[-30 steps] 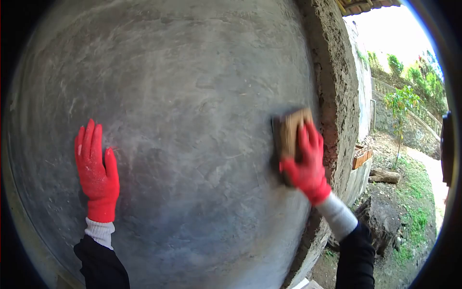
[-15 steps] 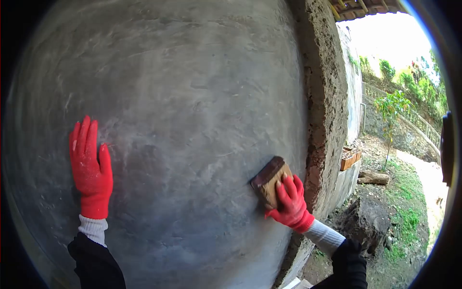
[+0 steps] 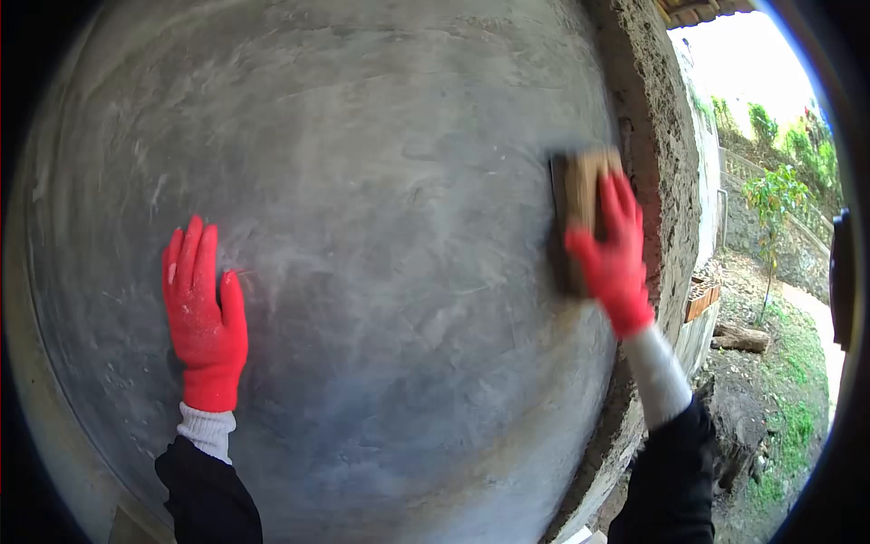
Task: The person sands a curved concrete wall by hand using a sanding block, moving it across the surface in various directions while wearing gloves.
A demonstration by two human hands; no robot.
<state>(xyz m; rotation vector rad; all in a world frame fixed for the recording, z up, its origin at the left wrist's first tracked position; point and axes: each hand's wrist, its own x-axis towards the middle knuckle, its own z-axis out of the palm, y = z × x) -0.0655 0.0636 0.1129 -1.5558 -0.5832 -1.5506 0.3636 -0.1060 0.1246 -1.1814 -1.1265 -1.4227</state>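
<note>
A grey plastered wall (image 3: 390,208) fills most of the head view, with pale smears and darker patches on it. My left hand (image 3: 204,317), in a red glove, lies flat on the wall at the left, fingers stretched upward. At the right, close to the wall's rough edge, my right hand (image 3: 618,258) in a matching red glove grips a wooden block (image 3: 580,195) with a darker face on its left side. The block stands nearly upright against the plaster and is a little blurred. Part of it is hidden behind the fingers.
A rough, broken wall edge (image 3: 657,118) runs down just right of my right hand. Beyond it are a hollow brick (image 3: 701,297), a log (image 3: 740,338), a dark stump (image 3: 736,426) and a small tree (image 3: 775,204) on grassy ground.
My right hand has moved up and rightward along the wall with the wooden block, which has turned more upright. My left hand stays flat on the plaster; the whole view has shifted slightly.
</note>
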